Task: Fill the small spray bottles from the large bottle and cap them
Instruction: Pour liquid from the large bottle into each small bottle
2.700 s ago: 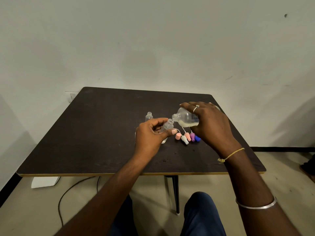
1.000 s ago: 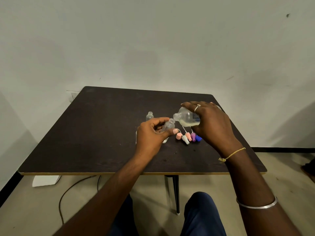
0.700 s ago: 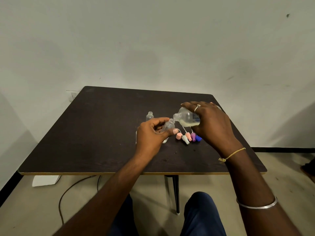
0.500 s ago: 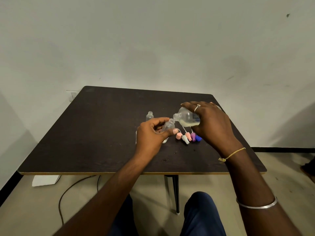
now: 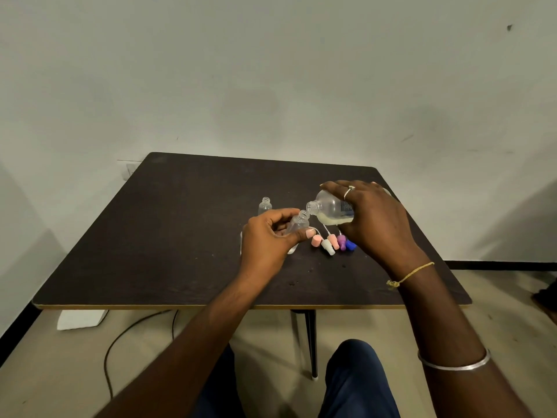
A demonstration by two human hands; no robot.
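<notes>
Pinches small bottle (image 5: 297,226) in left hand (image 5: 266,241), grips tipped large bottle (image 5: 330,206) in right hand (image 5: 375,220), mouths nearly touching between hands. Risks spilling onto table (image 5: 180,236) and caps (image 5: 328,248) under right hand through misaligned mouths or oversteep tilt.

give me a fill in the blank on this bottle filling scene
The left hand holds a small bottle with no ____ on it.
The right hand tilts the large bottle, mouth pointing to the person's ____.
The caps in view on the table number ____.
The rightmost cap is ____.
Missing: cap; left; five; blue.
</notes>
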